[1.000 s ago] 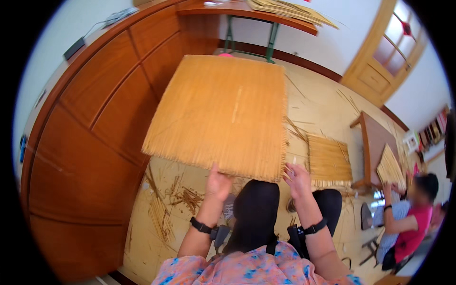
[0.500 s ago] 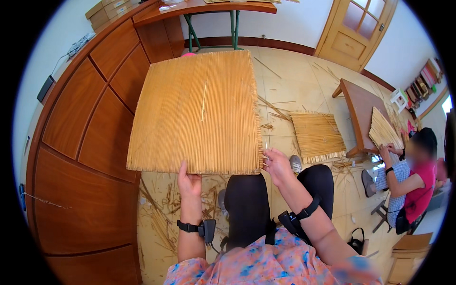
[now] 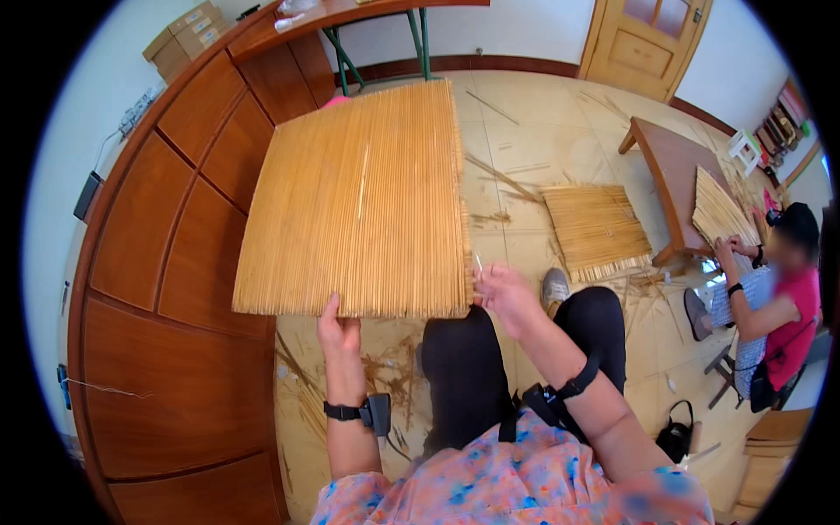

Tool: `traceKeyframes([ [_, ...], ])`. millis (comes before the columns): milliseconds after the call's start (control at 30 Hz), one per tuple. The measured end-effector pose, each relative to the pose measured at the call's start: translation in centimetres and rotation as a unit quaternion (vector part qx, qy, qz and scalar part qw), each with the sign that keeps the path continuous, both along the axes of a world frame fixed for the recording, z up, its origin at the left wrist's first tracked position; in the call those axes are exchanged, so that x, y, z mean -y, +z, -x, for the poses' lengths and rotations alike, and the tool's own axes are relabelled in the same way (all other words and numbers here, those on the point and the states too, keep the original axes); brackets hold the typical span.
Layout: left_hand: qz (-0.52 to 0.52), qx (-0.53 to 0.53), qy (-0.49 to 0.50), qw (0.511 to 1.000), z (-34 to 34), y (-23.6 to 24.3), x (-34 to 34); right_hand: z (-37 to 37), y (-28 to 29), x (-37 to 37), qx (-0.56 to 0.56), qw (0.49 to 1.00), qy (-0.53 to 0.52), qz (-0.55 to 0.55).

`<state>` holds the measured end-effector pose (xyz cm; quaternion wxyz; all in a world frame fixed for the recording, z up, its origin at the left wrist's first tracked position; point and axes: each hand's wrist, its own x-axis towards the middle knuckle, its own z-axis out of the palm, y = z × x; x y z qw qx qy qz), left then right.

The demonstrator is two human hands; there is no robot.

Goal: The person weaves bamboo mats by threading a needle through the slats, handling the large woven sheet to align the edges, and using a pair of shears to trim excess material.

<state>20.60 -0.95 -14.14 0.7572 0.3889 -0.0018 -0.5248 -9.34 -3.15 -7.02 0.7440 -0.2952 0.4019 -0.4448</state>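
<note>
A large straw-coloured mat (image 3: 350,210) of thin stalks laid side by side is held tilted in front of my knees. My left hand (image 3: 338,328) grips its near edge, thumb on top and fingers hidden beneath. At the near right corner my right hand (image 3: 506,296) is closed in a pinch beside the mat's frayed side edge. A thin whitish sliver (image 3: 478,262) sticks up from those fingertips; whether it is a needle or a bit of stalk I cannot tell. One paler stalk (image 3: 361,188) stands out along the mat's middle.
Wooden cabinets (image 3: 184,367) run along the left. A smaller mat (image 3: 599,229) lies on the floor to the right, among scattered stalks. Beyond it, at a low brown table (image 3: 669,166), a seated person (image 3: 779,306) handles a fan-shaped piece (image 3: 722,206).
My right hand has drawn slightly toward me and away from the mat's side edge. The mat has tilted a little. The view has shifted slightly.
</note>
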Motion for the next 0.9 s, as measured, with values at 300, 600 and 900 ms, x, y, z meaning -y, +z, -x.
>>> traceKeyframes([
  [300, 0.056, 0.039, -0.027, 0.997, -3.5, 1.1, -1.6, -0.6, -1.0, -0.4, -0.061, 0.996, 0.047, -0.035],
  [600, 0.124, 0.160, -0.055, 0.978, -8.4, 0.3, -6.4, 4.5, 4.9, 6.3, -0.004, 0.983, -0.179, 0.049],
  [900, 0.150, 0.214, -0.143, 0.955, -7.1, 3.8, -7.9, 9.8, 6.3, 7.3, 0.129, 0.958, -0.173, 0.189],
])
